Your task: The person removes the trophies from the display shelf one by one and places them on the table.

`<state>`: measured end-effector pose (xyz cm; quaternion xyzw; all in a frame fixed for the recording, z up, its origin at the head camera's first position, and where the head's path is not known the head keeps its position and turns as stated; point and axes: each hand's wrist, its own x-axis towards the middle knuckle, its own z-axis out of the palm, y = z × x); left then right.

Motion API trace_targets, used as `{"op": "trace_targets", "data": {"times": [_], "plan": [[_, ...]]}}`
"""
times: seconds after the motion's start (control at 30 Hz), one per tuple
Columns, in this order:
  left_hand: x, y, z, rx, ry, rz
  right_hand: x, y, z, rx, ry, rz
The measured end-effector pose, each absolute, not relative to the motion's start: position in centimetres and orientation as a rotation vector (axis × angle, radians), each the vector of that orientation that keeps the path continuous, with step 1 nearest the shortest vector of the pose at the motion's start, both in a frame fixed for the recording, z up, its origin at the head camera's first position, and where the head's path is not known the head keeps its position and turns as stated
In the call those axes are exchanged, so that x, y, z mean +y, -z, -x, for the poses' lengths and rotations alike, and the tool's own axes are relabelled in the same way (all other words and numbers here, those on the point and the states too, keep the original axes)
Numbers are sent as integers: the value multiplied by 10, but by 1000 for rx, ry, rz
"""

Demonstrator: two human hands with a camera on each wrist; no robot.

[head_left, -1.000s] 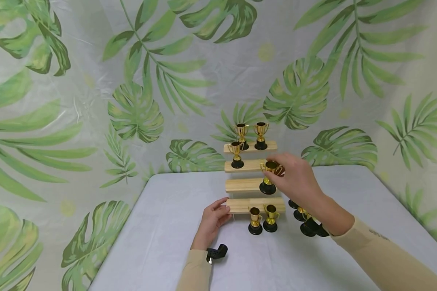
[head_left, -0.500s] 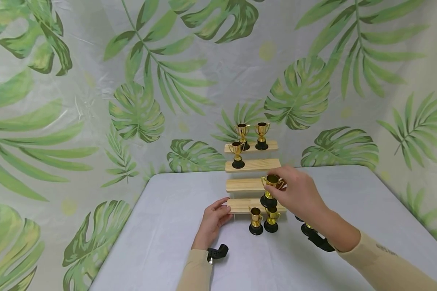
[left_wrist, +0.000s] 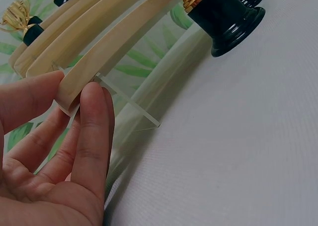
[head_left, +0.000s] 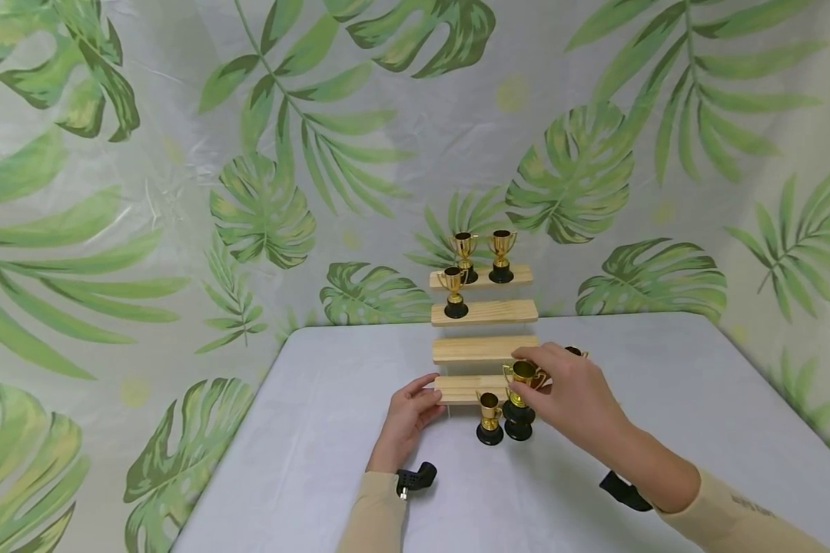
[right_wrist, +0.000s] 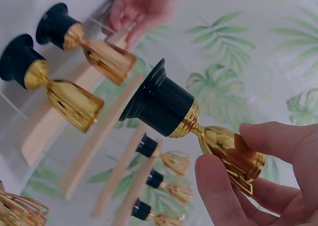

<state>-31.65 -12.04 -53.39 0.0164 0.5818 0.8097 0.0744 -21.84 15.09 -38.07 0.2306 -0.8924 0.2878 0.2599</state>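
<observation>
My right hand (head_left: 581, 395) pinches a small gold trophy cup (right_wrist: 159, 107) with a black base by its bowl, thumb on one side and fingers on the other. In the head view this trophy overlaps a second one (head_left: 519, 430) standing on the table before the lowest plank. Beside that stands another trophy (head_left: 489, 418). My left hand (head_left: 404, 422) grips the left end of the lowest wooden plank (left_wrist: 114, 44) of a stepped display stand. Higher up, two trophies stand on the top plank (head_left: 480, 276) and one trophy (head_left: 454, 296) on the left of the second plank (head_left: 505, 311).
The third plank (head_left: 480, 349) lies between the second and lowest. Clear supports (left_wrist: 131, 102) hold up the stand. Another trophy (head_left: 574, 351) shows partly behind my right hand. White cloth covers the table (head_left: 304, 430), with a leaf-print curtain (head_left: 360, 153) behind.
My right hand has brought the trophy down and nearer, from the height of the upper planks to before the lowest one. The left hand keeps its grip on the plank.
</observation>
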Motion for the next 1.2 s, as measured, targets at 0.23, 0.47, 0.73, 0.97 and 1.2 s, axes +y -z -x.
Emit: {"op": "trace_targets", "data": {"times": [0.23,0.47,0.73,0.97,1.2], "plan": [[-120,535,317,1736,-2431,-45,152,398,211,-2455,-749,-616],[-119,534,317,1739,-2428,-39,154,415,207,-2480,-742,-607],[-120,534,317,1737,-2428,-38,155,436,205,-2559,-770,-542],[-119,534,316,1729,-2429,-33,158,454,207,-2612,-779,-519],[-119,533,316,1725,-2438,-47,157,464,209,-2623,-765,-516]]}}
